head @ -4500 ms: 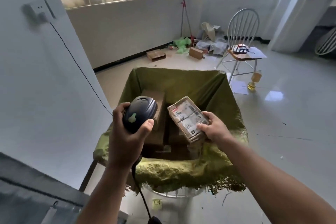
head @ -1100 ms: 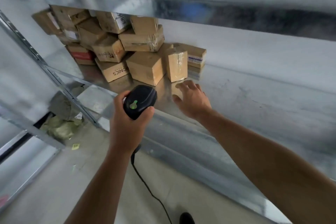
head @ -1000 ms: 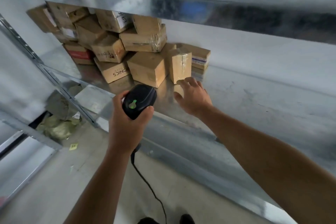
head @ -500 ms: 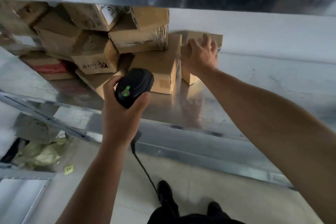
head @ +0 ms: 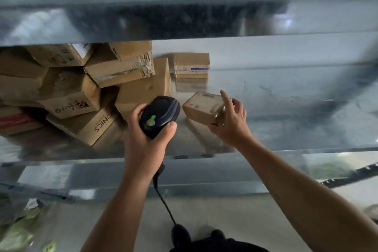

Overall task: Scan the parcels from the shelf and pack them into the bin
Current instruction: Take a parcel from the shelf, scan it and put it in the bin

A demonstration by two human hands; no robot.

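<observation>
My left hand (head: 143,139) grips a black barcode scanner (head: 159,116) with a green light on its back, held in front of the metal shelf (head: 276,112). My right hand (head: 231,122) holds a small cardboard parcel (head: 202,107) by its right end, tilted just above the shelf surface, with the forefinger raised. A heap of several brown cardboard parcels (head: 81,92) fills the left of the shelf. One small parcel (head: 192,65) with a purple-striped label stands alone at the back. The bin is out of view.
The upper shelf's metal edge (head: 184,20) hangs low over the opening. The scanner's cable (head: 163,200) drops toward the floor by my shoes (head: 182,237). Green crumpled material (head: 18,229) lies on the floor at lower left.
My right hand has pulled the small parcel away from the stack toward the shelf's front and tilted it. The view has dropped lower. The scanner stays in my left hand.
</observation>
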